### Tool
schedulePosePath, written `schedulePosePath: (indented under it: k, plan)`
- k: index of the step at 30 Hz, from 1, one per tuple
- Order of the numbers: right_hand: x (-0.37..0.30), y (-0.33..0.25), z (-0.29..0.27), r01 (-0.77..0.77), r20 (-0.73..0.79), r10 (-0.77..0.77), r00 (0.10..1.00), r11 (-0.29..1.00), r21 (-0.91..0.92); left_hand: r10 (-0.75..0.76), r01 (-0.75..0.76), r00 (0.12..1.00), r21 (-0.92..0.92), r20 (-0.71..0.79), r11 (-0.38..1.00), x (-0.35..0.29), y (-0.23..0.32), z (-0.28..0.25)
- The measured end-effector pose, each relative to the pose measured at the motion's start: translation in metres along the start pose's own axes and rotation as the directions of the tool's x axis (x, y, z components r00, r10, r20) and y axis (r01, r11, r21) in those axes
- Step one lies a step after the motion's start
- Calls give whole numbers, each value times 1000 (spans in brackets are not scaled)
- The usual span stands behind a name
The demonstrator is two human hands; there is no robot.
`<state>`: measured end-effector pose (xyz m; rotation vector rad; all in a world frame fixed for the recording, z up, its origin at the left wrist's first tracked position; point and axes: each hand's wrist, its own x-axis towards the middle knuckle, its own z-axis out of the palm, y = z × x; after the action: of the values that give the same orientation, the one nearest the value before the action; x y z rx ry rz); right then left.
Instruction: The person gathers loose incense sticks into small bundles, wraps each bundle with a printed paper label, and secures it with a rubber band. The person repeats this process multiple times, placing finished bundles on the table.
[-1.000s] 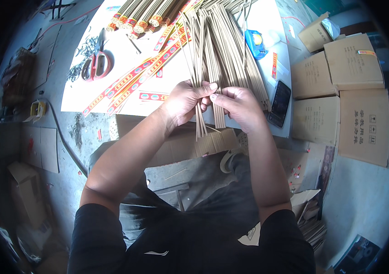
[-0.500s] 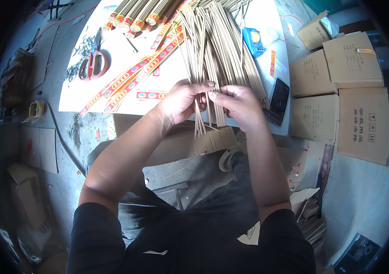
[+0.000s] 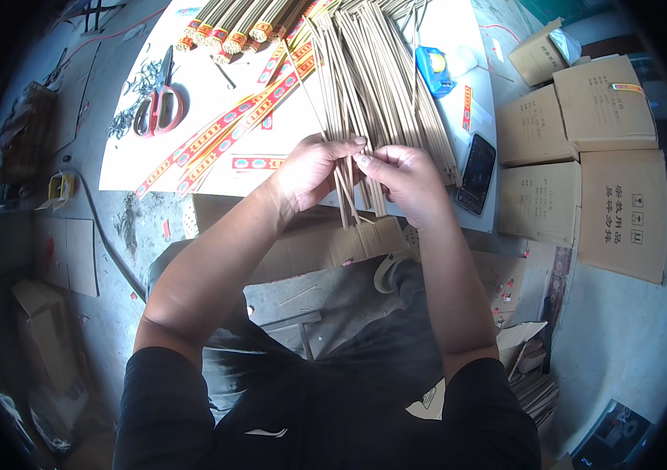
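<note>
Near the front edge of the white table, my left hand is closed around several thin brown incense sticks, whose lower ends poke out below the fingers. My right hand meets it, thumb and fingers pinching more incense sticks beside the left fingertips. The loose pile of incense sticks fans away from both hands toward the far side. Left of the pile lie flat red and yellow printed paper strips. Part of the fingers of both hands is hidden behind the sticks.
Red-handled scissors lie at the left by dark rubber bands. Banded stick bundles stack at the back. A blue tape dispenser and a phone rest on the right. Cardboard boxes stand beyond the table.
The sticks in my left hand have shifted, with their lower ends now angled closer to the right-hand ones. Both hands stay in nearly the same place.
</note>
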<state>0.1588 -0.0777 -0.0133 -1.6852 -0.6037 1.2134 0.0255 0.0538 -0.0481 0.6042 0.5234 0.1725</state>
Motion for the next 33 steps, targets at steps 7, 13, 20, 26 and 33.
schedulePosePath:
  k: [7, 13, 20, 26, 33]
  plan:
    - [-6, -9, 7, 48, -41, -48, 998, 999, 0, -21, 21, 999, -22, 36, 1000, 5, -2, -10]
    - [-3, -4, 10, 82, -51, -86, 995, 994, -72, 2, -2, 1000, -17, 11, 1000, 5, -5, -5]
    - [-6, -7, 14, 99, -204, -116, 972, 991, -92, 33, -33, 999, -34, -1, 999, 7, -6, -9]
    - [-5, 1, 24, 206, -257, -302, 918, 918, -339, 37, -34, 999, -59, 39, 998, 7, -6, -8]
    - [-1, -16, 1, 204, -301, -556, 775, 670, -713, 35, -31, 999, -158, 22, 987, -2, 0, -4]
